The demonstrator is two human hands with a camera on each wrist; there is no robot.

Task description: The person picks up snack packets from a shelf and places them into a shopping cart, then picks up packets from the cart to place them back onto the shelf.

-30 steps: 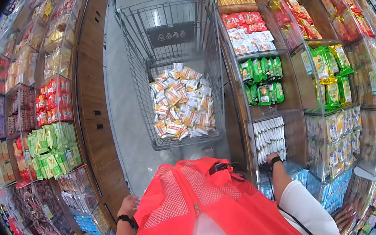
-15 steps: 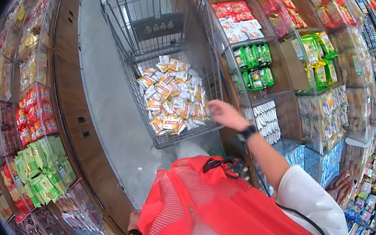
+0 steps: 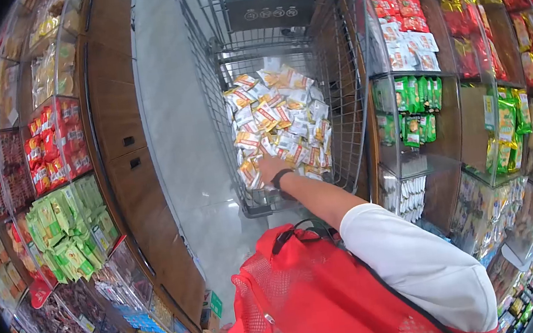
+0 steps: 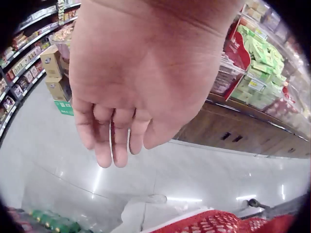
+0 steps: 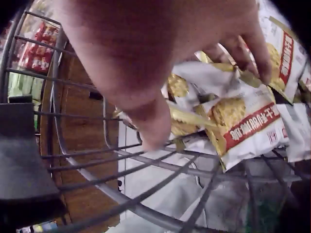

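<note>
A heap of small white-and-gold snack packets (image 3: 287, 120) lies in the wire shopping cart (image 3: 255, 212). My right hand (image 3: 271, 168) is down among the packets at the heap's near left side. In the right wrist view, thumb and fingers of that hand (image 5: 160, 53) are spread wide over the packets, the thumb near the wire rim. One packet (image 5: 245, 124) shows a red label and a picture of a golden snack. My left hand (image 4: 141, 82) hangs over the floor beside my body, palm in view, fingers loosely bent, holding nothing.
Clear bins on the right hold green packs (image 3: 414, 95), red packs (image 3: 399, 10) and white sachets (image 3: 410, 197). On the left, bins hold light green packs (image 3: 64, 228) and red packs (image 3: 54, 142) above wooden cabinets (image 3: 115, 112). Cardboard boxes (image 4: 56, 73) stand on the floor near my left hand.
My right hand has moved from the white sachets' bin on the right, over the cart's right edge, and down into the packet heap. My left hand still hangs at my side.
</note>
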